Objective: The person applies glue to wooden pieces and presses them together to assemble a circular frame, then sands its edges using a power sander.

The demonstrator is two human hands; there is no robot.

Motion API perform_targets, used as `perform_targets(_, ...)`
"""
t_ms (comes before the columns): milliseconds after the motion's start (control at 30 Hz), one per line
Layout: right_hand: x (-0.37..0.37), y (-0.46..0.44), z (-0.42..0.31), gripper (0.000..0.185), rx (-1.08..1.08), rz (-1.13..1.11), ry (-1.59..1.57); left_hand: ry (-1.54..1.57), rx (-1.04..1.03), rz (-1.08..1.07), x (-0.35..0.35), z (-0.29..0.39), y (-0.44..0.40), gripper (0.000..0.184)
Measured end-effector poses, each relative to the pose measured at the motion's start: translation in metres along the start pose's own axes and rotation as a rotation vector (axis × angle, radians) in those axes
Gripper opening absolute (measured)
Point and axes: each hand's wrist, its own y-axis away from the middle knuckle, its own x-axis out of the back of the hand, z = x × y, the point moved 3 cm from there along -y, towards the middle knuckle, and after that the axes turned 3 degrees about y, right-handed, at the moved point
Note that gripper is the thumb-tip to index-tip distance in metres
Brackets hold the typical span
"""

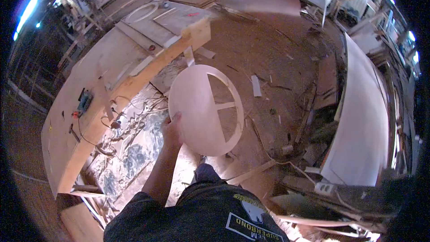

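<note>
An oval wooden panel [195,112] hangs in front of my body above the floor. Its left part is a solid sheet; its right part is an open curved rim with a short crossbar. My left hand [173,127] holds the panel at its lower left edge, with the fingers partly hidden by the sheet. My right hand does not show in the view.
A long workbench [94,74] runs along the left, bearing a green power tool [83,101], wooden strips and an oval ring [142,12]. Cables hang beside it. Wood scraps and sawdust cover the floor. A large pale sheet [363,121] leans at the right.
</note>
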Motion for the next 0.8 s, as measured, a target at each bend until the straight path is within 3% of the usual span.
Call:
perform_targets(200, -0.122, 0.131, -0.052, 0.036, -0.281, -0.552, -0.004, 0.307, 0.131, -0.017, 0.013, 0.006, -0.104, 0.046)
perform_targets(300, -0.167, 0.15, -0.096, 0.036, -0.388, -0.756, 0.021, 0.361, 0.206, -0.061, 0.01, 0.019, -0.179, 0.052)
perform_targets(400, -0.235, 0.138, -0.158, 0.035, -0.356, -0.862, -0.021, 0.455, 0.235, -0.07, 0.002, 0.035, -0.246, 0.053)
perform_targets(500, -0.326, 0.057, -0.245, 0.034, -0.199, -0.831, -0.132, 0.495, 0.2, 0.078, -0.009, 0.066, -0.292, 0.051)
perform_targets(667, -0.465, -0.158, -0.429, 0.033, 0.14, -0.638, -0.367, 0.606, 0.018, 0.093, 0.014, 0.088, -0.357, 0.05)
perform_targets(800, -0.531, -0.326, -0.588, 0.033, 0.305, -0.503, -0.511, 0.628, -0.145, 0.19, 0.045, 0.091, -0.412, 0.052)
